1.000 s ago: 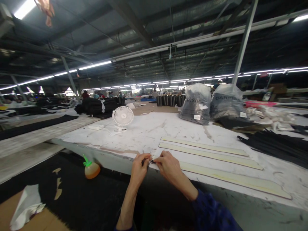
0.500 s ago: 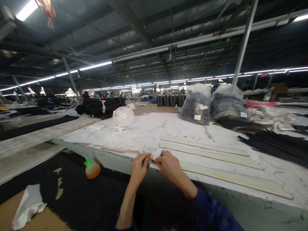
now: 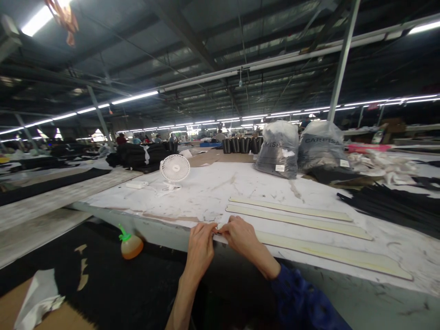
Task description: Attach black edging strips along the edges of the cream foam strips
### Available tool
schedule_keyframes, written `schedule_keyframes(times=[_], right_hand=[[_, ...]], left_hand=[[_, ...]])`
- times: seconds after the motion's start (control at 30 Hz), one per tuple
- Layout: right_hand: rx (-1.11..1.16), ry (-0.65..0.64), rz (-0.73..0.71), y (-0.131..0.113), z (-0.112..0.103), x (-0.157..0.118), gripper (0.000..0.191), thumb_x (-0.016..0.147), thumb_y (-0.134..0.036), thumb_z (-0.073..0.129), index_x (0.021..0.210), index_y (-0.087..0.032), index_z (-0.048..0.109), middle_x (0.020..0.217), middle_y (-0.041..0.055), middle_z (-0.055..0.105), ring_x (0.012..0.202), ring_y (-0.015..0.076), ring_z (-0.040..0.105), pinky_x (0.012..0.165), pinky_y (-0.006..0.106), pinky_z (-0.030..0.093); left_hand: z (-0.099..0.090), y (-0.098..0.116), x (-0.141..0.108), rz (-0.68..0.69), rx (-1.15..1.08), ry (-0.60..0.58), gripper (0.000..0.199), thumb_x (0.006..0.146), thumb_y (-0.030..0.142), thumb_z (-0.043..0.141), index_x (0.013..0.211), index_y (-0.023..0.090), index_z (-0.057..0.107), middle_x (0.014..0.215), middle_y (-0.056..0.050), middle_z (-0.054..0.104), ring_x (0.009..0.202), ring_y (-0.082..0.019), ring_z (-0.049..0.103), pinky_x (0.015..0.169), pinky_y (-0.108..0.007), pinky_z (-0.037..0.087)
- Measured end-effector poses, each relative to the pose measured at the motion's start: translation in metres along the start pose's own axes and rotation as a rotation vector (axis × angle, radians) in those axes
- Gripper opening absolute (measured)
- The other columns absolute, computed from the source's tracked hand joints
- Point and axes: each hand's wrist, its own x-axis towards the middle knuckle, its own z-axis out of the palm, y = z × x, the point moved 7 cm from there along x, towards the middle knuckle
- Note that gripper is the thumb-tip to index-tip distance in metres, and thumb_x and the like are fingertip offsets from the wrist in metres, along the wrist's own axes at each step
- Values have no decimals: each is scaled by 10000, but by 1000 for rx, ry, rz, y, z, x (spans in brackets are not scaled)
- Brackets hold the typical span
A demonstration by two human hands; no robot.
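Note:
At the near edge of the white-topped table [image 3: 202,195], my left hand [image 3: 201,245] and my right hand [image 3: 242,238] meet with fingertips almost touching. Both hands are closed in a pinch at the left end of the lowest pale yellow strip [image 3: 330,254], which runs off to the right from under my right hand. The strip's tip is mostly hidden by my fingers. Beyond it lie a middle pale strip [image 3: 299,221] and a thinner far strip [image 3: 288,208], both flat on the table with dark edges.
A small white fan [image 3: 175,168] stands on the table's left part. Two plastic-wrapped bags [image 3: 279,149] sit at the back. Black strips [image 3: 388,211] lie on the right. Lower left, a bottle with a green spout [image 3: 131,246] rests on black material [image 3: 137,293].
My left hand has turned, so its back shows more and its fingers are drawn closer together at the strip's end. My right hand stays almost in place. The view has shifted slightly.

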Motion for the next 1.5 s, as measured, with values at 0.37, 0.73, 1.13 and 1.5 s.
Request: schedule_keyframes(times=[0.37,0.73,1.13,1.5], right_hand=[[379,-101,100,38,-13,-3,336,766,-195,572,1089,-175,665,843,40,696,764,157,602,725,262,428],[193,-28,157,74,-38,-49,293,836,-219,512,991,-306,745,959,34,701,881,198,617,772,291,427],[91,-104,197,79,-29,-55,366,838,-159,477,1024,-347,730,978,33,665,928,198,599,763,274,420],[-8,-141,173,76,-28,-53,367,846,-177,467,1013,-378,725,967,36,646,869,204,611,675,279,394]], left_hand=[[5,4,0,22,158,-77,311,856,107,381,1040,206,611,919,-56,701,897,-227,571,825,-400,348],[8,8,-1,132,295,-159,519,780,15,417,1107,341,654,947,-23,681,894,-218,544,827,-418,324],[11,7,-4,118,305,-199,550,777,-16,409,1092,358,659,982,-16,656,925,-199,533,844,-420,304],[9,-19,-1,-149,-93,-176,397,844,138,405,1050,317,694,955,-32,700,964,-232,550,915,-463,343]])
